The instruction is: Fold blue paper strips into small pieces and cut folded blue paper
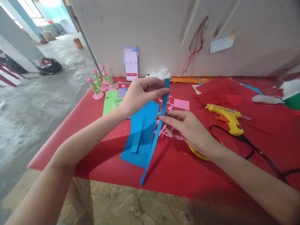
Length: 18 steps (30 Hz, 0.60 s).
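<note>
A long blue paper strip (153, 143) slants down between my hands, its lower end near the table's front edge. My left hand (145, 92) pinches it close to the top end. Lower down, my right hand (185, 126) grips the same strip between thumb and fingers. Behind it a blue paper sheet (150, 112) lies on the red table (105, 156), with cut blue strips (138, 137) on top. Pink paper scraps (164, 129) lie partly hidden behind my right hand. A yellow-handled tool (199, 155), mostly covered by my right wrist, rests below it.
A yellow glue gun (227, 117) with a black cord (260, 156) lies at right, near red paper (215, 90). Small pink paper flowers (99, 82) stand at the back left, beside green paper (109, 101). A phone (131, 64) showing a timer leans on the wall.
</note>
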Each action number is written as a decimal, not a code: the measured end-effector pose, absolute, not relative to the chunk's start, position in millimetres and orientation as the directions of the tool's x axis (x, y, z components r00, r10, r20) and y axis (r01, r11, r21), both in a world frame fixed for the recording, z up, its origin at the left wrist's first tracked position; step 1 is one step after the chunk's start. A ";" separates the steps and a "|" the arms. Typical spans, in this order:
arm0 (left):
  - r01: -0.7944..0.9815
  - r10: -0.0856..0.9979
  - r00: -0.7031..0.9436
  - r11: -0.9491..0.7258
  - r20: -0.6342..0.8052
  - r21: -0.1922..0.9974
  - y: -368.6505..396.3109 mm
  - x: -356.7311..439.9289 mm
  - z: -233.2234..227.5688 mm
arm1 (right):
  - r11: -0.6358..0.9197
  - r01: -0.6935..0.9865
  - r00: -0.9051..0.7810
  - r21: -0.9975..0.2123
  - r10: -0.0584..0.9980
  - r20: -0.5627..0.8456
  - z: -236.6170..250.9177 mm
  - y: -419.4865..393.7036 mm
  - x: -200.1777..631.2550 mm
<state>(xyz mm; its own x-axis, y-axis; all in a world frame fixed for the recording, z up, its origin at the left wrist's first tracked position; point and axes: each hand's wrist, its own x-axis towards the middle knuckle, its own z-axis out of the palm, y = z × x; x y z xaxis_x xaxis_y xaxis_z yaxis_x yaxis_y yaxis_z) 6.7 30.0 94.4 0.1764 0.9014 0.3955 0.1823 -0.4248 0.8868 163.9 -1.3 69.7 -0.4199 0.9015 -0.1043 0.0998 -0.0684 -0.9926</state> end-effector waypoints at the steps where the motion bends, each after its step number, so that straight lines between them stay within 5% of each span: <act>1: 0.169 0.909 0.173 -0.408 0.380 0.897 30.7 7.3 93.3 | -0.063 0.093 -0.408 -0.994 0.908 -0.096 69.2 0.0 164.2; 8: 0.112 0.911 0.292 -0.334 0.291 0.936 30.9 13.5 85.9 | 0.024 0.079 -0.390 -0.997 0.921 -0.009 71.3 1.5 165.7; 11: 0.139 0.916 0.289 -0.328 0.278 0.934 31.5 13.9 81.5 | 0.160 0.287 -0.463 -0.944 0.886 0.009 80.8 7.8 175.0; 13: 0.099 0.926 0.268 -0.301 0.266 0.948 33.6 13.1 78.6 | 0.341 0.584 -0.443 -0.736 0.894 0.063 83.3 13.8 189.3; 16: 0.023 0.930 0.297 -0.234 0.217 0.972 37.6 11.7 74.9 | 0.396 0.903 -0.384 -0.164 0.918 0.105 71.2 14.0 219.8; 18: 0.029 0.925 0.330 -0.211 0.190 0.977 39.2 11.4 73.2 | 0.376 0.922 -0.370 -0.093 0.926 0.081 54.7 3.9 240.4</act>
<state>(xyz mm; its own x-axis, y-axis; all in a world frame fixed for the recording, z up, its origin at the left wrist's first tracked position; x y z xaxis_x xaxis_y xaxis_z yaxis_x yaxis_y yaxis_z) 11.4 39.2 73.2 0.3303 0.9246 0.1899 0.0289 -0.2110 0.9771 240.4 3.9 54.7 -0.3695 0.9257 0.0805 0.9220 0.3761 -0.0925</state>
